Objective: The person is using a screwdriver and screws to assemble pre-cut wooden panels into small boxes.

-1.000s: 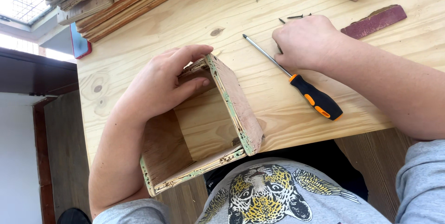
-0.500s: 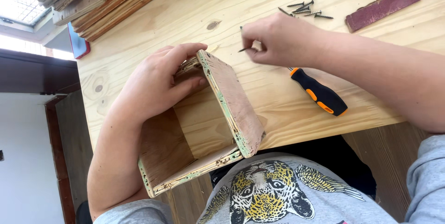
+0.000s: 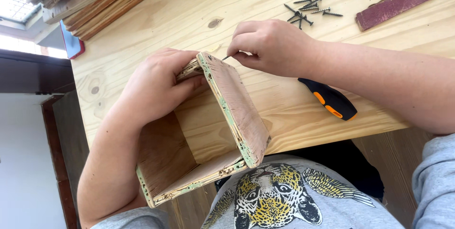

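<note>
Left hand (image 3: 159, 84): grips the far corner of the plywood box frame (image 3: 208, 129), frame centre.
Right hand (image 3: 270, 46): pinches a screw (image 3: 226, 58) at the panel's top edge.
Screwdriver (image 3: 332, 100): lies on the workbench (image 3: 189, 11), right of centre.

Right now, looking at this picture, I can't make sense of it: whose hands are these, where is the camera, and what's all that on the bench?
No machine here: these are a person's two bare hands, filmed by one camera worn on their head, looking down. That is why you see their grey printed shirt at the bottom.

The left hand steadies a plywood box, open-sided, resting at the near edge of the pale wooden workbench. The right hand pinches a small screw between its fingertips, right at the box's top corner.

On the bench lie a loose pile of dark screws, a screwdriver with a black and orange handle, partly hidden under the right forearm, and a reddish block. Stacked wooden boards sit at the far left.
</note>
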